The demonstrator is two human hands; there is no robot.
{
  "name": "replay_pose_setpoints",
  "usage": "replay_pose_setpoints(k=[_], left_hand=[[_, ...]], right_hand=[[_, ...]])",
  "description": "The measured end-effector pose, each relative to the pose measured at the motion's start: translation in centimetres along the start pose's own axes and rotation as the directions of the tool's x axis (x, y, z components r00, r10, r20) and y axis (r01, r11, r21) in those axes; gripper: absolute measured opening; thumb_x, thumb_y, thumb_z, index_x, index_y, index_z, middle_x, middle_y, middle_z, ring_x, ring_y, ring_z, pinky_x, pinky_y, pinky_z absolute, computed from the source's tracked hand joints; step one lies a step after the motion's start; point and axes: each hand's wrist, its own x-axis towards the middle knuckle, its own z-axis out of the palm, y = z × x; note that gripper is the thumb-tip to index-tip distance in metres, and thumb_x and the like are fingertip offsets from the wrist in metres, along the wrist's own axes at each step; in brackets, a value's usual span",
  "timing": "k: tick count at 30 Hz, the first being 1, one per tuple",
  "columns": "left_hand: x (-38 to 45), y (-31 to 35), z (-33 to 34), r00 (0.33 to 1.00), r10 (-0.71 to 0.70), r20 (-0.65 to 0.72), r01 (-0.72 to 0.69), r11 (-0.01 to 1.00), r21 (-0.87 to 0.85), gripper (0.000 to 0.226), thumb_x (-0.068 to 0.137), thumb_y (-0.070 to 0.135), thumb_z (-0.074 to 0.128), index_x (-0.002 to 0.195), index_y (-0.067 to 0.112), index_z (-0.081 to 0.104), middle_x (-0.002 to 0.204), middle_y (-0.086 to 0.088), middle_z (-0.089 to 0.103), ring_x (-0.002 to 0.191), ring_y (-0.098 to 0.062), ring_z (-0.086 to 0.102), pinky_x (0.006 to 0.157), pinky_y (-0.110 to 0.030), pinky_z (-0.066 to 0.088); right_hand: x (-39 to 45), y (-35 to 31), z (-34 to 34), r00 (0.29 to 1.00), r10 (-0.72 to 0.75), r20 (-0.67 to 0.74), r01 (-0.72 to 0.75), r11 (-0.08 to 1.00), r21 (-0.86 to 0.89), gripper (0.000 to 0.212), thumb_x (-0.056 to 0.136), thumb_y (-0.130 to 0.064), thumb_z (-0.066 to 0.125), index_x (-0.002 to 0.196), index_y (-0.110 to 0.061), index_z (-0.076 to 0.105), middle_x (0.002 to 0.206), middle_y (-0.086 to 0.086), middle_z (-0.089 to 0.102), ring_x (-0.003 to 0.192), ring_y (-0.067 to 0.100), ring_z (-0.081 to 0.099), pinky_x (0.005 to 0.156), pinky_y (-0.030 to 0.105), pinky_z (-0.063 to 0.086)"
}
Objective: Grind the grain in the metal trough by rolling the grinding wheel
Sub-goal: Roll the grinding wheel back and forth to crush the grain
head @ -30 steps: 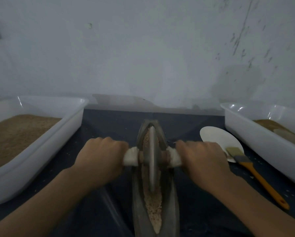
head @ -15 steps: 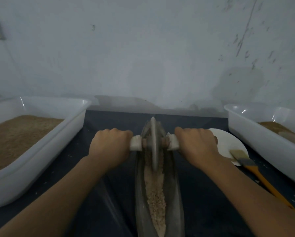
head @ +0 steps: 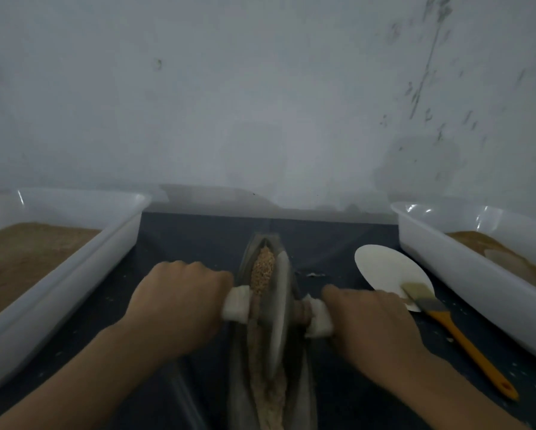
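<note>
Metal trough (head: pixel 304 377) in the middle, grain (head: pixel 262 271) inside | left hand (head: pixel 179 308), right hand (head: pixel 369 330) hold grinding wheel (head: pixel 279 311) handles tight | wheel rolled back nearer from far end | grinding goes on

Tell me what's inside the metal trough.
The metal trough holds grain along its channel, coarser at the far end, and the grinding wheel standing in it. Grain under the wheel is hidden.
</note>
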Motion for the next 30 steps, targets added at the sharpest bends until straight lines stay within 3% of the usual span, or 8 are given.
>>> replay_pose_setpoints(k=[4,8,12,16,22,26,30], left_hand=[[3.0,-0.5,2.9,0.989,-0.084,-0.119,0.083,0.997,-0.012,0.024,0.077,0.042,0.057,0.076,0.031,0.035,0.073,0.008,0.057,0.066,-0.016,0.058,0.055,-0.029,0.031],[4.5,-0.7,3.4,0.98,-0.095,-0.174,0.097,0.995,0.005,0.025,0.077,0.037,0.06,0.074,0.029,0.036,0.07,0.007,0.056,0.064,-0.018,0.058,0.053,-0.029,0.03],[2.3,-0.3,2.7,0.992,-0.084,-0.089,0.085,0.996,0.013,0.025,0.079,0.043,0.055,0.075,0.03,0.034,0.072,0.008,0.053,0.066,-0.017,0.055,0.056,-0.029,0.03],[-1.5,-0.3,1.5,0.992,-0.084,0.09,0.096,0.985,-0.141,0.024,0.074,0.052,0.054,0.074,0.036,0.037,0.069,0.013,0.047,0.065,-0.007,0.05,0.056,-0.027,0.031],[-2.8,-0.2,0.8,0.993,-0.097,0.062,0.104,0.988,-0.112,0.025,0.073,0.058,0.052,0.07,0.042,0.032,0.063,0.013,0.038,0.056,-0.006,0.037,0.053,-0.026,0.026],[0.5,-0.3,2.4,0.993,-0.059,-0.106,0.056,0.998,-0.032,0.038,0.068,0.046,0.065,0.067,0.034,0.03,0.057,0.011,0.046,0.05,-0.012,0.049,0.047,-0.027,0.022],[3.0,-0.5,2.9,0.986,-0.092,-0.139,0.089,0.996,-0.027,0.032,0.079,0.051,0.058,0.074,0.035,0.031,0.062,0.012,0.035,0.053,-0.006,0.032,0.048,-0.026,0.017]], right_hand=[[3.9,0.6,2.1,0.999,0.005,-0.05,-0.005,1.0,0.003,0.033,0.054,-0.016,0.08,0.068,-0.017,0.05,0.053,0.0,0.053,0.04,0.024,0.049,0.038,0.027,0.032],[6.1,0.7,3.4,0.997,0.07,-0.04,-0.071,0.997,-0.026,0.026,0.066,-0.015,0.073,0.075,-0.018,0.048,0.062,0.002,0.057,0.049,0.026,0.054,0.041,0.027,0.035],[4.0,0.4,1.4,0.997,-0.003,-0.073,0.004,1.0,0.006,0.036,0.051,-0.016,0.083,0.068,-0.017,0.051,0.053,-0.001,0.053,0.04,0.022,0.049,0.039,0.024,0.025],[0.8,-0.8,-1.7,0.985,-0.095,-0.141,0.094,0.995,-0.017,0.043,0.036,-0.012,0.083,0.063,-0.018,0.05,0.049,0.001,0.048,0.036,0.021,0.043,0.043,0.025,0.018],[-0.3,-0.9,-1.8,0.986,-0.093,-0.135,0.091,0.996,-0.02,0.036,0.042,-0.008,0.077,0.063,-0.019,0.05,0.049,0.0,0.047,0.037,0.021,0.043,0.041,0.025,0.022],[2.9,-0.2,0.7,0.996,-0.021,-0.085,0.02,1.0,-0.011,0.036,0.045,-0.014,0.082,0.067,-0.018,0.054,0.052,-0.001,0.053,0.039,0.02,0.049,0.04,0.024,0.024],[5.8,0.2,2.1,0.998,0.061,-0.018,-0.062,0.997,-0.041,0.027,0.073,-0.02,0.07,0.087,-0.02,0.048,0.076,-0.002,0.06,0.06,0.023,0.056,0.046,0.027,0.037]])
